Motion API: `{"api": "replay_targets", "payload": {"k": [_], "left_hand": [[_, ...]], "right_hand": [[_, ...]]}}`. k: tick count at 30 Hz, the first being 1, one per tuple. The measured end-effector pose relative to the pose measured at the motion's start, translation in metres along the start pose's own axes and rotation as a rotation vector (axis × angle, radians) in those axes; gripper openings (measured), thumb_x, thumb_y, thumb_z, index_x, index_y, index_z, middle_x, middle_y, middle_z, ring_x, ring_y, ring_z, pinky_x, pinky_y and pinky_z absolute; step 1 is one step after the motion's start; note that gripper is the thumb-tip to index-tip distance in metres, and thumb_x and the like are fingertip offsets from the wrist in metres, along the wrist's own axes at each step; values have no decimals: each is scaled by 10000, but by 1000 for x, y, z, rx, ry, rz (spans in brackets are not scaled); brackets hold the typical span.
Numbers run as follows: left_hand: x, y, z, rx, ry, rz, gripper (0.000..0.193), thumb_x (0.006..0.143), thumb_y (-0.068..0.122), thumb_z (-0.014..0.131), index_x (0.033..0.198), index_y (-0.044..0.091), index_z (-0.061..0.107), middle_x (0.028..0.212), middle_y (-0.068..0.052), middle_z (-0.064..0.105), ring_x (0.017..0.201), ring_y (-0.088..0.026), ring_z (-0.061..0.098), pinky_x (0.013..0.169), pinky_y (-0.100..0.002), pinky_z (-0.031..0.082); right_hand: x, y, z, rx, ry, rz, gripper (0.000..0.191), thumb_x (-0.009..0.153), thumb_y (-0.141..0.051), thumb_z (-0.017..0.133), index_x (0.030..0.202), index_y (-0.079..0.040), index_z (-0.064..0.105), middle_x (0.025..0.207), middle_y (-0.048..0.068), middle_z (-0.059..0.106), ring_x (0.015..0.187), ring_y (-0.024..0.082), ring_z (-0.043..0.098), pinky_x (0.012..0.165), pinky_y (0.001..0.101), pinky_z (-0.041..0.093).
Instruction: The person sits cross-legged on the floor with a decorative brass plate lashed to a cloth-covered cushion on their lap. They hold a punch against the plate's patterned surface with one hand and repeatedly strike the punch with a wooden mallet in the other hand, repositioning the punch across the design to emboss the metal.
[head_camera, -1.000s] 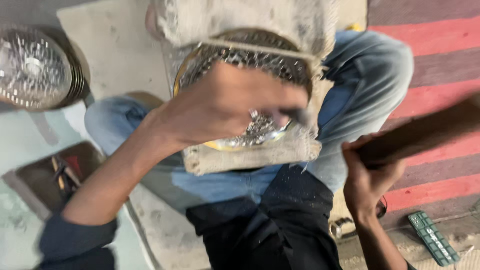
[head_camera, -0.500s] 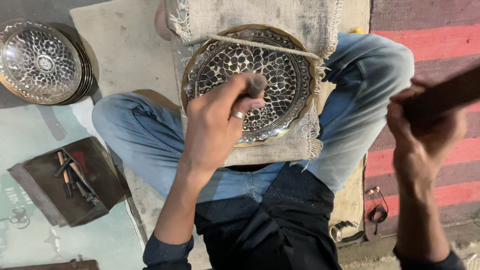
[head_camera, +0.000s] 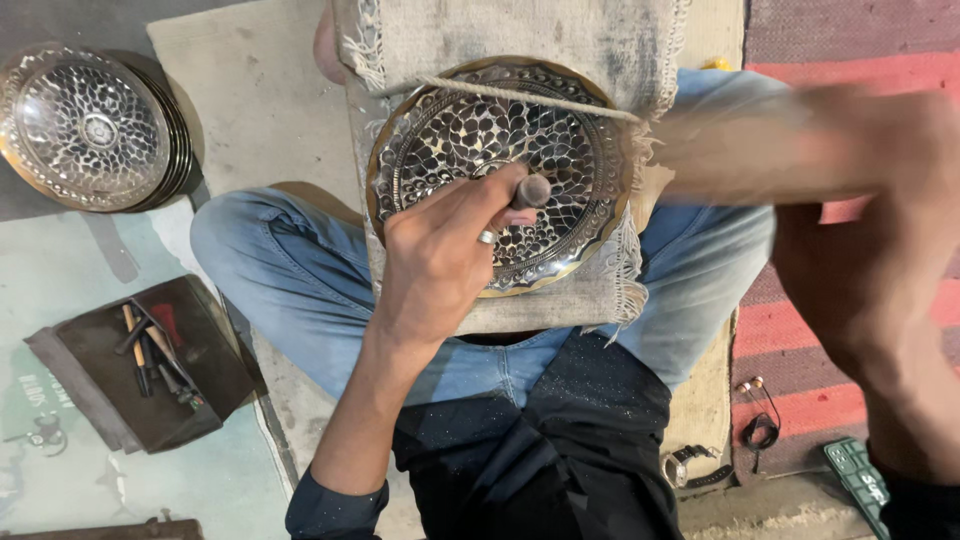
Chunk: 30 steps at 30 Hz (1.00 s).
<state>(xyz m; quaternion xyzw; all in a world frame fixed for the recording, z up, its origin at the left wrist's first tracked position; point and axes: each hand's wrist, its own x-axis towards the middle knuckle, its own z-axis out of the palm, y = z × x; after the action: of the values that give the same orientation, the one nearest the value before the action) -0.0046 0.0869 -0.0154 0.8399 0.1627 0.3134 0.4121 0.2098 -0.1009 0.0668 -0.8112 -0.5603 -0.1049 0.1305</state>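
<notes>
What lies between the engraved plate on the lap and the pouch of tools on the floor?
In the head view, the person's jeans-clad leg lies between the engraved plate and the tool pouch, with the left hand over the plate's near edge.

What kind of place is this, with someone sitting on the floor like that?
It looks like a small metal craft workshop on the floor. The left hand holds a punch on a patterned metal plate in the lap, more such plates are stacked nearby, and small tools lie on a pouch.
</notes>
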Motion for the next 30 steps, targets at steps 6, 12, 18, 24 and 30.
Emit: {"api": "replay_targets", "payload": {"k": [6,12,18,24,30], "left_hand": [[-12,25,5,-326,289,-115,266,1041,-145,643,1258,8,615,1147,-140,755,1014,-200,790,879,-236,682],[-22,54,35,-605,591,-506,345,1013,-80,683,1308,2,526,1100,-115,741,963,-141,743,851,-234,622],[-24,49,52,-305,582,-583,222,1002,-53,689,1172,-8,554,1063,-121,755,968,-156,739,759,-228,563],[-26,45,69,-248,647,-447,181,1050,-60,612,1219,-48,548,1091,-149,732,1038,-199,756,922,-319,666],[-30,41,70,-130,648,-435,233,1035,-37,603,1258,-88,560,1084,-160,736,1013,-239,773,847,-321,662]], "right_hand": [[-15,21,2,324,-117,320,248,1062,-17,797,1248,-6,633,1110,83,664,983,206,668,854,268,546],[-16,76,7,559,-125,342,315,1102,-99,701,1375,-8,573,1089,57,627,1040,136,632,942,246,520],[7,72,0,658,-167,316,291,1071,-115,660,1332,-17,577,1072,56,624,1017,140,645,917,268,539],[47,43,-13,737,-247,283,273,1039,-132,619,1289,-27,581,1055,56,621,995,144,658,892,290,557],[87,2,-31,867,-375,279,263,1008,-148,578,1245,-37,585,1037,56,619,972,148,671,867,313,576]]}}
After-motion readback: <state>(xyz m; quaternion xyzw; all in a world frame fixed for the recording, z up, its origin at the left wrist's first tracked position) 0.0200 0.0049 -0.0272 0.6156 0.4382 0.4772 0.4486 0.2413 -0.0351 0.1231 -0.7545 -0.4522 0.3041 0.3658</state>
